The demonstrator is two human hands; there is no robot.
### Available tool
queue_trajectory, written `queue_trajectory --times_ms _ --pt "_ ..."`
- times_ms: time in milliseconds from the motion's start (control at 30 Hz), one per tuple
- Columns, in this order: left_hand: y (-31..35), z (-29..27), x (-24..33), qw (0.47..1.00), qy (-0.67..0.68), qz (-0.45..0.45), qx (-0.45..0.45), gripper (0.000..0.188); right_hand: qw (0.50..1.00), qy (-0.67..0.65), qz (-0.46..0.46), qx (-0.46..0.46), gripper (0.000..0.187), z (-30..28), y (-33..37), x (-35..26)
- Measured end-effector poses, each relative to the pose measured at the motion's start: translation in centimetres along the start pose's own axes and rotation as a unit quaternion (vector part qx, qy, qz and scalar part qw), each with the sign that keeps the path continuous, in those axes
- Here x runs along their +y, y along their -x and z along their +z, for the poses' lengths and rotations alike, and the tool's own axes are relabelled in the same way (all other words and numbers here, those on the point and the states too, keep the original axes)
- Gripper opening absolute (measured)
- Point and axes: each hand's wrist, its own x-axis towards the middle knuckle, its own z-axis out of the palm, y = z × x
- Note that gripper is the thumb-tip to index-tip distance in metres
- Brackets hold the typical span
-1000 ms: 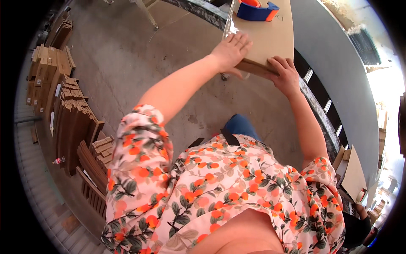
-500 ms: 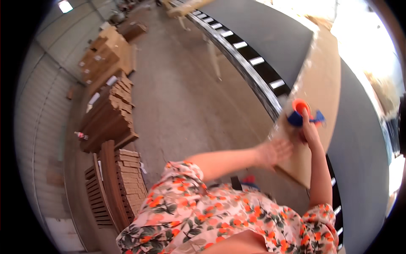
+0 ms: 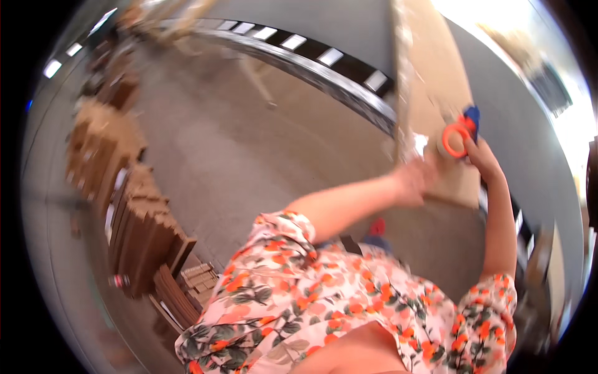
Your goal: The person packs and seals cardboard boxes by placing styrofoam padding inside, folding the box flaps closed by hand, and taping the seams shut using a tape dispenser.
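A tape gun (image 3: 456, 138) with an orange ring and a blue part sits in my right hand (image 3: 486, 161), over the cardboard-covered panel (image 3: 436, 75). My fingers close round its handle side. My left hand (image 3: 412, 182) is at the panel's near left corner, blurred by motion, with its fingers looking outstretched and nothing visible in them. Whether it presses on the cardboard is hard to see. Shiny clear film or tape runs along the panel's left edge, and a bright glint shows just above my left hand.
The panel lies across a long grey surface (image 3: 511, 93). A black strip with white blocks (image 3: 293, 42) and a film-wrapped rail run along its edge. Stacks of brown boards (image 3: 146, 240) and cartons (image 3: 103, 146) stand on the left. Between lies concrete floor (image 3: 205, 131).
The view has swung, so the panel points more upright. My right hand has turned the tape gun and carried it toward the panel's right edge. My left hand stays near the corner.
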Motion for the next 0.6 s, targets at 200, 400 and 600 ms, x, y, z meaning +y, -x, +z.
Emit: queue_trajectory --times_ms 200,400,600 --pt "0.8 0.3 -2.2 0.984 -0.065 0.025 0.165 0.078 0.896 -0.348 0.247 0.123 0.036 2.9 16.2 2.8" --pt "1.2 1.4 -2.6 0.978 -0.065 0.035 0.197 0.073 0.986 -0.080 0.027 0.143 0.053 5.2 13.9 -2.7" --pt "0.3 1.4 -1.8 0.956 0.024 0.058 0.287 0.056 0.950 0.267 0.039 0.159 0.059 3.2 7.8 -5.3"
